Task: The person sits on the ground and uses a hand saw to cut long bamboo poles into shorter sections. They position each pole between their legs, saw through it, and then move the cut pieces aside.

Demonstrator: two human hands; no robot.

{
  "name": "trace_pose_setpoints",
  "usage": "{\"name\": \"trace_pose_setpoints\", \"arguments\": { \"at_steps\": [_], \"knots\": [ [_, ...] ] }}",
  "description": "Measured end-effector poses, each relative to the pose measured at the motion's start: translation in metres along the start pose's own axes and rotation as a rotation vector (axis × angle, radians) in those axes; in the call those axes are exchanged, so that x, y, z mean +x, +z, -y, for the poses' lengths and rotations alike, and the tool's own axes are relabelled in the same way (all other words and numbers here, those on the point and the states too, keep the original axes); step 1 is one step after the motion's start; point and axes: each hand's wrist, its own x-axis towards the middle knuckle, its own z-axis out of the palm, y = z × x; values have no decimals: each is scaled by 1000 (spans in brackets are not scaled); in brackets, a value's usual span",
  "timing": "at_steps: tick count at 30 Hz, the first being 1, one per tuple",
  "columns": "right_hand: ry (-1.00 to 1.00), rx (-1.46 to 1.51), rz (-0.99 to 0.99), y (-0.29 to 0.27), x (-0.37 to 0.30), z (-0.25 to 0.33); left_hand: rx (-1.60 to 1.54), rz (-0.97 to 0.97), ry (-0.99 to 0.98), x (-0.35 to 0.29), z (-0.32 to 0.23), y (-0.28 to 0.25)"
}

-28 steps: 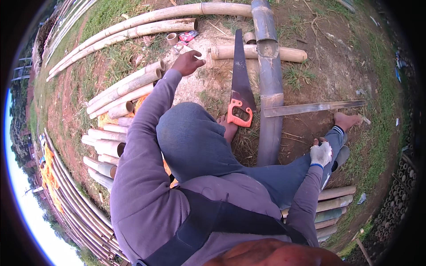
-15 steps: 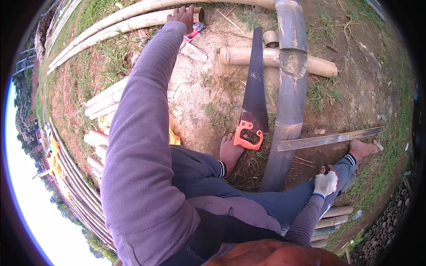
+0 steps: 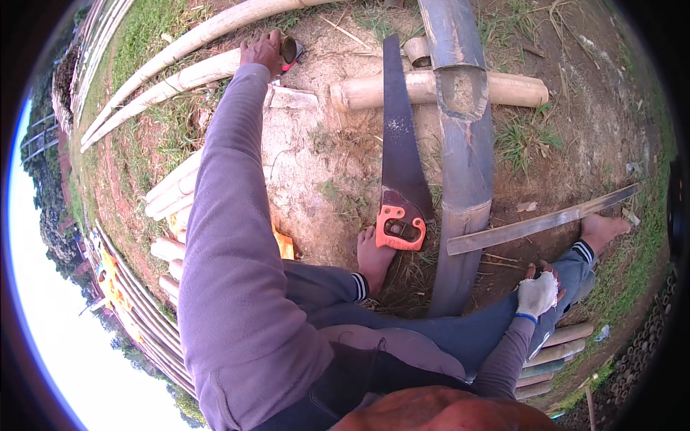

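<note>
Bamboo pole [image 3: 205,75] lies on grassy ground [image 3: 305,169]; my left hand [image 3: 261,52], stretched forward, holds its end; I cannot tell right hand's [image 3: 539,293] grip.

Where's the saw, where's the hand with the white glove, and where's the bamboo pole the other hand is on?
Saw [image 3: 402,147]: head view, on the dark blade.
Right hand [image 3: 537,294]: head view, on the white glove.
Bamboo pole [image 3: 207,71]: head view, on its pale side.
</note>
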Motion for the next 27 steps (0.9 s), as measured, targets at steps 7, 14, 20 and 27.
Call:
{"name": "trace_pose_setpoints", "arguments": {
  "at_steps": [7, 14, 20, 27],
  "knots": [
    [1, 224, -161, 2, -1, -16, 50, -135, 200, -109, 44, -56],
    [-470, 684, -560, -55, -5, 39, -129, -360, 445, -238, 42, -134],
    [-768, 1495, 152, -103, -68, 169, -234, -462, 868, -286, -145, -208],
    [-435, 2589, 614, -61, -47, 157, -342, -151, 1150, -359, -357, -316]
  ]
}}
